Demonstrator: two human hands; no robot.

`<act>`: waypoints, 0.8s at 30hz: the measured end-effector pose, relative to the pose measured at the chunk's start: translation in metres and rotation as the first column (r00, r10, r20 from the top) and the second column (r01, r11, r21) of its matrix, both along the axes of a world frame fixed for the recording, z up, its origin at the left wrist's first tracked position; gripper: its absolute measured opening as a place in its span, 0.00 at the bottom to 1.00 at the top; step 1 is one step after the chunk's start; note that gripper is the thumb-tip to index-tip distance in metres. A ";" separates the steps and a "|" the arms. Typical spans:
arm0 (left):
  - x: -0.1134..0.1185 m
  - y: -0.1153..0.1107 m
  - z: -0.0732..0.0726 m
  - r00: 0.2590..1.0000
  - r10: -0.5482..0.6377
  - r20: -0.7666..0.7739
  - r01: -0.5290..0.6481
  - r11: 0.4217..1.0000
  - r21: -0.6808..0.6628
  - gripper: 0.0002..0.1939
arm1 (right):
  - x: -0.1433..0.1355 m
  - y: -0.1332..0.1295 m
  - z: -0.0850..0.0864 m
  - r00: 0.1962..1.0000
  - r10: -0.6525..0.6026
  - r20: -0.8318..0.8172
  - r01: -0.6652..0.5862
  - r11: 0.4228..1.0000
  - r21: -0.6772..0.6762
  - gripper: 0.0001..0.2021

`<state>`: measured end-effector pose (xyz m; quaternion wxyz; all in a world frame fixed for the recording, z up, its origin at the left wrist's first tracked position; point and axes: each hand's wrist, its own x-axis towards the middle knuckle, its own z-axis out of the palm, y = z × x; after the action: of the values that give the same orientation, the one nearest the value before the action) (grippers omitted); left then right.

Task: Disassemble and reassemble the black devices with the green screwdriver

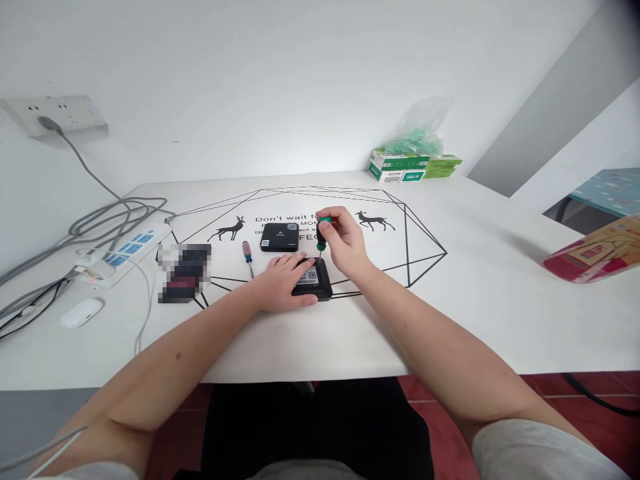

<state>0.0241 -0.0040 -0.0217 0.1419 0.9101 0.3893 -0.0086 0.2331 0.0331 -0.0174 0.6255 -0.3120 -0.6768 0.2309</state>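
My right hand (344, 243) is closed around the green-and-black handle of a screwdriver (321, 235). The screwdriver stands upright, its shaft pointing down at the far right corner of a black box-shaped device (325, 283). Labels show on the device's upward face, partly covered by my left hand (287, 283). That hand lies over the device's left side with fingers stretched out and thumb apart. Behind it sits a second flat black box (280, 237) with small stickers. A second screwdriver (247, 255) with a clear handle lies to the left.
A pixelated dark object (187, 273) lies left of the screwdriver. Further left are a power strip (133, 250), coiled grey cables (120, 212) and a white earbud case (83, 313). Green-and-white boxes (400, 165) under a plastic bag stand by the wall. A red-and-yellow package (595, 253) is at right.
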 end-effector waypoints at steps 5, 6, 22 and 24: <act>-0.006 0.005 0.004 1.000 -0.011 -0.002 0.011 0.999 -0.052 0.49 | 0.000 -0.003 0.002 0.993 0.039 -0.108 -0.044 0.998 -0.044 0.12; -0.007 0.006 0.006 1.000 -0.014 -0.010 0.013 0.998 -0.065 0.50 | 0.000 -0.004 0.003 0.994 0.043 -0.101 -0.047 0.998 -0.044 0.12; -0.030 0.020 0.014 0.991 0.031 -0.129 -0.055 0.982 -0.183 0.74 | 0.001 -0.008 0.011 0.997 -0.045 -0.070 0.050 0.996 0.070 0.07; -0.031 0.021 0.012 0.994 0.031 -0.104 -0.048 0.985 -0.163 0.75 | -0.002 -0.010 0.012 0.996 -0.060 -0.064 0.063 0.997 0.037 0.10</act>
<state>-0.0070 0.0169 -0.0093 0.1972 0.8857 0.4118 -0.0839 0.2313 0.0234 -0.0052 0.6593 -0.3131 -0.6511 0.2082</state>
